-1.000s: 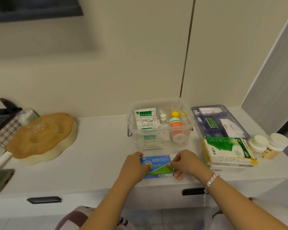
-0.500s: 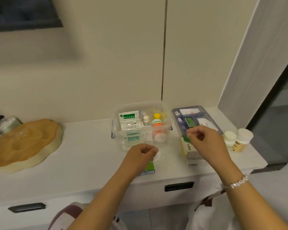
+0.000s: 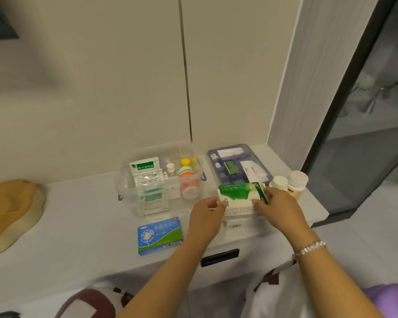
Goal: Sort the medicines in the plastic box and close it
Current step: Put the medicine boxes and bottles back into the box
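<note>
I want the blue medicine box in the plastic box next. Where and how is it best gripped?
Probably by its two long edges, coming from above. The blue medicine box lies flat on the counter near the front edge, nothing on or against it, so fingers can close across its narrow width. Both hands are on the green-and-white box.

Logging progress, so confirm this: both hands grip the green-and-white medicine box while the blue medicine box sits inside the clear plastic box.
Wrong in one respect: the blue medicine box lies on the counter, in front of the clear plastic box, not inside. The head view shows it. Both hands, left and right, grip the green-and-white medicine box.
</note>
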Tool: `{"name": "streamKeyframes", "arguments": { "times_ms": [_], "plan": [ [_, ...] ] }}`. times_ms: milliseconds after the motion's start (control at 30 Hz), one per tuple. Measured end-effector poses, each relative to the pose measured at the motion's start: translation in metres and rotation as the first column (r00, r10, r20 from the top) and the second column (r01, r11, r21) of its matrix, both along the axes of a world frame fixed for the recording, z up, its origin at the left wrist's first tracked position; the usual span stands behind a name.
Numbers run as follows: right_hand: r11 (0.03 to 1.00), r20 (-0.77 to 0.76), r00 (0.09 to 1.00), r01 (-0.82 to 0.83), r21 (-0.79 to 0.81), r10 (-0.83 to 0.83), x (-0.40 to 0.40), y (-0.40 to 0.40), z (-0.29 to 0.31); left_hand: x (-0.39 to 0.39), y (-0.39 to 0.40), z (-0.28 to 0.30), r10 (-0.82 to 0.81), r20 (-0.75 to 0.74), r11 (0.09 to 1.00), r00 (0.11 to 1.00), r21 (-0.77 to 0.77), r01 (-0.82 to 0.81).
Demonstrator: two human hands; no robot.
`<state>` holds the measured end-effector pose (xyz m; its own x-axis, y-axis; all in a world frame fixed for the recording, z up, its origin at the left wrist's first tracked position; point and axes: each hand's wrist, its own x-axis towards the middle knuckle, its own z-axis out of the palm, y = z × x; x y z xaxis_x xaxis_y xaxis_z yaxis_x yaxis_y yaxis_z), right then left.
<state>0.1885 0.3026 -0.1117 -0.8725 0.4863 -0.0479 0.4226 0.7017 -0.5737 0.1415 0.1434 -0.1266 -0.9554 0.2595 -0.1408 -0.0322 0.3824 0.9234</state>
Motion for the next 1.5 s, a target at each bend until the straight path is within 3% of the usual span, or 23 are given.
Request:
{"name": "streamKeyframes", "arguments": {
  "times_ms": [233,467,567,800,1033,1267,1500],
  "plan": [
    [1.000,-0.085,0.996,0.000,0.013,0.002,-0.001,0.000,-0.001,-0.003,0.004,-0.008,-0.030,-0.121,0.998,0.992,-0.065,0.022],
    [0.953,-0.343,0.927,0.047,-0.298,-0.153,-0.008,-0.011,0.006,-0.006,0.000,0.014,0.031,-0.214,1.000,0.976,0.008,-0.030],
    [0.909,-0.415,0.879,0.045,-0.415,-0.233,-0.013,-0.019,0.013,-0.014,-0.010,0.028,0.043,-0.314,0.998,0.948,-0.033,-0.056],
    [0.859,-0.547,0.793,-0.058,-0.508,-0.269,-0.034,-0.052,0.026,-0.038,-0.040,0.045,0.128,-0.462,0.985,0.878,-0.046,-0.168],
    [0.852,-0.570,0.788,-0.118,-0.510,-0.232,-0.063,-0.083,0.032,-0.061,-0.070,0.058,0.211,-0.472,0.973,0.856,0.015,-0.231],
    [0.868,-0.536,0.838,-0.186,-0.460,-0.104,-0.106,-0.109,0.037,-0.090,-0.112,0.067,0.314,-0.351,0.949,0.882,0.112,-0.294],
    [0.889,-0.421,0.905,-0.239,-0.390,0.059,-0.147,-0.132,0.041,-0.113,-0.148,0.063,0.392,-0.297,0.915,0.871,0.026,-0.403]
  ]
}}
